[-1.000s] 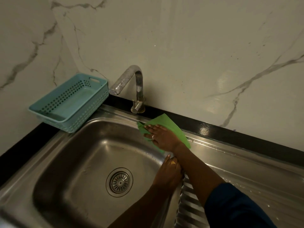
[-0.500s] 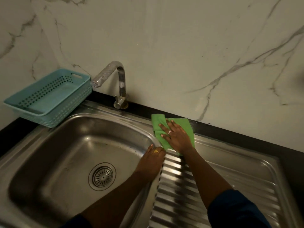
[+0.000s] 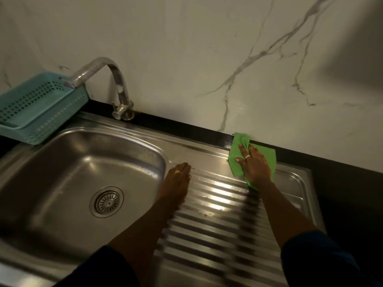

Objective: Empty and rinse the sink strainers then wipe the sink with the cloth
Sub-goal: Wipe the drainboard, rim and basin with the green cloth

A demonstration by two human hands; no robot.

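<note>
A green cloth [image 3: 267, 155] lies flat on the back right part of the steel sink's rim, against the black counter strip. My right hand [image 3: 253, 166] presses on it with straight, spread fingers. My left hand [image 3: 178, 179] rests flat on the edge between the sink basin [image 3: 68, 162] and the ribbed drainboard [image 3: 217, 220]. A round metal strainer [image 3: 106, 202] sits in the drain at the basin's bottom.
A curved steel tap [image 3: 116, 83] stands behind the basin. A teal plastic basket [image 3: 35, 108] sits at the back left on the black counter. A white marble wall [image 3: 207, 59] rises behind the sink.
My right hand has slid the cloth rightward along the sink's back rim, from near the tap to the far end of the drainboard. My left hand stays on the basin's right edge.
</note>
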